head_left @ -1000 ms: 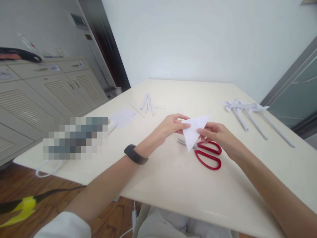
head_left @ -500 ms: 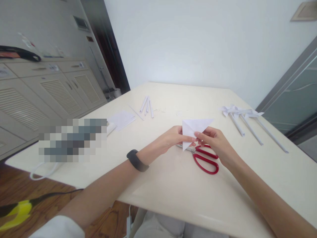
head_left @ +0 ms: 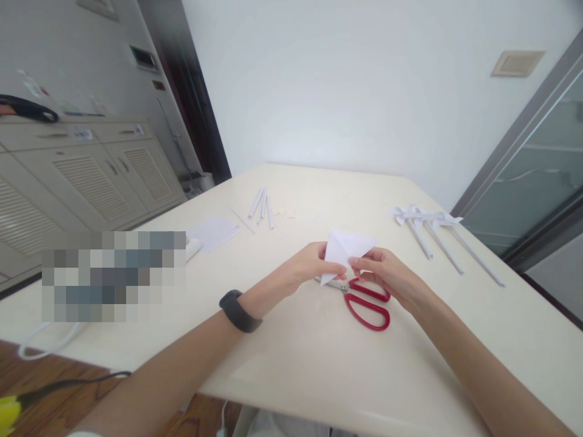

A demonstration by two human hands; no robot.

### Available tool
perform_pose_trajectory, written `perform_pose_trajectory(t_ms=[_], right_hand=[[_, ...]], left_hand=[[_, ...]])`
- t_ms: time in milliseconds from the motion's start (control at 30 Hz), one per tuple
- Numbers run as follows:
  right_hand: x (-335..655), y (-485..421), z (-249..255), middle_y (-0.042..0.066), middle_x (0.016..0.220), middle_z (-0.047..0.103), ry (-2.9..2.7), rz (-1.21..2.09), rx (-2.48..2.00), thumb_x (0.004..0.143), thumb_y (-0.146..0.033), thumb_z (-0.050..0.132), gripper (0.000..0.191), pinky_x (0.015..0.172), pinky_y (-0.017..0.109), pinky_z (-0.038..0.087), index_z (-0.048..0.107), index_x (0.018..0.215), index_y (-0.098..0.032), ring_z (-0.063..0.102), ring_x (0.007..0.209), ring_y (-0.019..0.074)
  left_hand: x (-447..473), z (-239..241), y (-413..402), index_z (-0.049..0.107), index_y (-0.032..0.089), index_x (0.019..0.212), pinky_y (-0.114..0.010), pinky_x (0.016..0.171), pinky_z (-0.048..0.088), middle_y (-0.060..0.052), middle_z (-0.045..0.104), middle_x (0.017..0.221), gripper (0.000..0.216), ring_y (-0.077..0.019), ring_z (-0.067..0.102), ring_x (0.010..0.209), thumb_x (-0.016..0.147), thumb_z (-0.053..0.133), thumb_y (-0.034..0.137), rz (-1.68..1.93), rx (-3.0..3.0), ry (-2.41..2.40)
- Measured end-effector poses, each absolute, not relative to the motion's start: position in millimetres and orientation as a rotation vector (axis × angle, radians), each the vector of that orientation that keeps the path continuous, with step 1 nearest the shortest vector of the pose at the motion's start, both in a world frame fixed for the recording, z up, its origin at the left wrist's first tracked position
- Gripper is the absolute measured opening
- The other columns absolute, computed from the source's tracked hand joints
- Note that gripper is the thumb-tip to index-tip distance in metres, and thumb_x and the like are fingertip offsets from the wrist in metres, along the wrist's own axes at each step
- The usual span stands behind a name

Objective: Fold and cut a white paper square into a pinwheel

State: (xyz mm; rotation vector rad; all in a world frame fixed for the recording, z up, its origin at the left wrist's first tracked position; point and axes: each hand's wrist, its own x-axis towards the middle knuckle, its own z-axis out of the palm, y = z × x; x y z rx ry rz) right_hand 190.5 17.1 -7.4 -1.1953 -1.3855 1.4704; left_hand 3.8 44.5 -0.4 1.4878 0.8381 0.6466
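Both hands hold a folded white paper triangle (head_left: 345, 247) just above the cream table (head_left: 319, 364). My left hand (head_left: 310, 266), with a black band on its wrist, pinches the triangle's lower left edge. Fingers of my right hand (head_left: 387, 276) pinch its lower middle from the right. Red-handled scissors (head_left: 367, 300) lie flat on the table directly under and in front of the hands, blades pointing left beneath the paper.
Several rolled paper sticks (head_left: 262, 206) lie at the table's far middle, with a white sheet (head_left: 212, 232) to their left. Paper pinwheels on long sticks (head_left: 432, 227) lie at the right. Cabinets (head_left: 91, 176) stand along the left wall; a glass door (head_left: 537, 182) is at right.
The paper triangle has been turned and lowered closer to the table, and both hands have drawn together on it. The view has tilted upward; the scissors have not moved.
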Motion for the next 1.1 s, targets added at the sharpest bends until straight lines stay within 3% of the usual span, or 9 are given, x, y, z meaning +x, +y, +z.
perform_pose_trajectory(t_ms=[300, 533, 833, 967, 1100], right_hand=[[184, 11, -2, 0.007, 0.083, 0.065, -1.465, 1.529, -1.193, 0.078, -0.033, 0.062, 0.021, 0.067, 0.025, 0.044, 0.067, 0.083, -0.013, 0.055, 0.072, 0.0132], [191, 14, -2, 0.001, 0.064, 0.055, -1.321, 1.557, -1.203, 0.065, -0.029, 0.073, 0.019, 0.052, 0.022, 0.037, 0.063, 0.064, -0.013, 0.05, 0.06, 0.0108], [187, 12, -4, 0.0, 0.066, 0.056, -1.33, 1.664, -1.093, 0.073, -0.034, 0.069, 0.022, 0.066, 0.024, 0.04, 0.064, 0.066, -0.013, 0.046, 0.062, 0.01], [200, 18, -1, -0.002, 0.06, 0.05, -1.276, 1.722, -1.05, 0.07, -0.031, 0.072, 0.025, 0.061, 0.024, 0.037, 0.058, 0.058, -0.013, 0.043, 0.058, 0.0087], [219, 26, 2, -0.003, 0.063, 0.05, -1.21, 1.738, -1.049, 0.069, -0.026, 0.074, 0.02, 0.058, 0.021, 0.036, 0.059, 0.064, -0.014, 0.041, 0.058, 0.0074]], left_hand=[[3, 2, 42, 0.06, 0.015, 0.078, -0.026, 0.065, 0.043, -0.002, 0.062, 0.072, 0.012, -0.0159, 0.059, 0.07, 0.066, 0.062, 0.018, 0.68, 1.607, 0.859], [1, 5, 43, 0.061, 0.016, 0.084, -0.027, 0.065, 0.045, -0.004, 0.065, 0.078, 0.016, -0.0162, 0.06, 0.072, 0.068, 0.061, 0.017, 0.682, 1.611, 0.854], [2, 4, 43, 0.063, 0.015, 0.083, -0.027, 0.07, 0.045, -0.005, 0.067, 0.08, 0.017, -0.0173, 0.062, 0.078, 0.067, 0.065, 0.018, 0.687, 1.577, 0.842], [0, 8, 43, 0.061, 0.015, 0.086, -0.026, 0.067, 0.044, -0.005, 0.066, 0.079, 0.018, -0.0158, 0.061, 0.074, 0.07, 0.066, 0.022, 0.701, 1.594, 0.796], [-3, 11, 43, 0.06, 0.015, 0.089, -0.025, 0.066, 0.043, -0.004, 0.066, 0.078, 0.02, -0.0154, 0.061, 0.072, 0.071, 0.066, 0.023, 0.716, 1.611, 0.785]])
